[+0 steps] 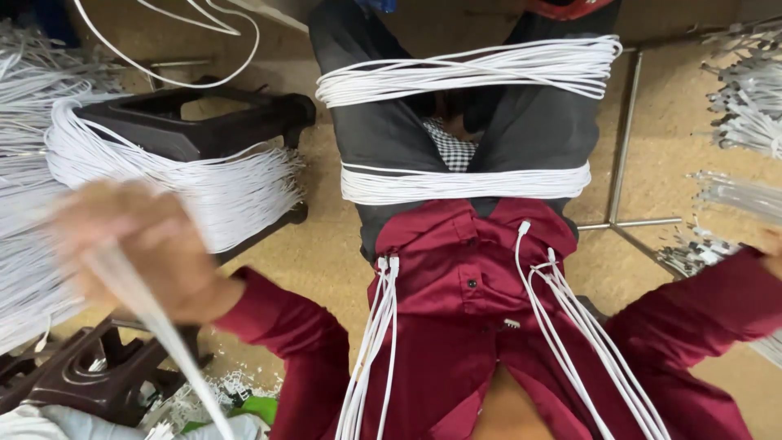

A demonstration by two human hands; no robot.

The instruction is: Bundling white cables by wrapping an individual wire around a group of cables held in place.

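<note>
Now, step in hand: we are drawing a bundle of white cables (155, 326) away from the big hank (187, 183) draped over the black stool (204, 122) at the upper left of the frame; we judge this to be the gathering stage of sorting cables into lots.

Left hand: our left hand (142, 248), blurred at the left of the frame, is closed in a fist around the bundle, whose strands trail down toward the bottom edge.

Right hand: our right hand (772, 248) shows only as a sliver at the right edge; we cannot tell whether it is open or closed, or whether it holds anything.

Cables already placed: two wound hanks lie across our legs, one (468, 73) near the top centre, one (464, 183) in the middle; loose strands (375, 342) hang down the red shirt (464, 285) at lower centre, more (586, 334) to the right of it.

Surroundings: further cable heaps (749, 98) sit at the upper right, a dark brown stool (90, 375) at the lower left, a metal frame (623, 147) on the floor at right.

Next move, in our judgement: it calls for keeping the fist tight so no strand slips, and for pulling the bundle clear of the hank without snagging.
</note>
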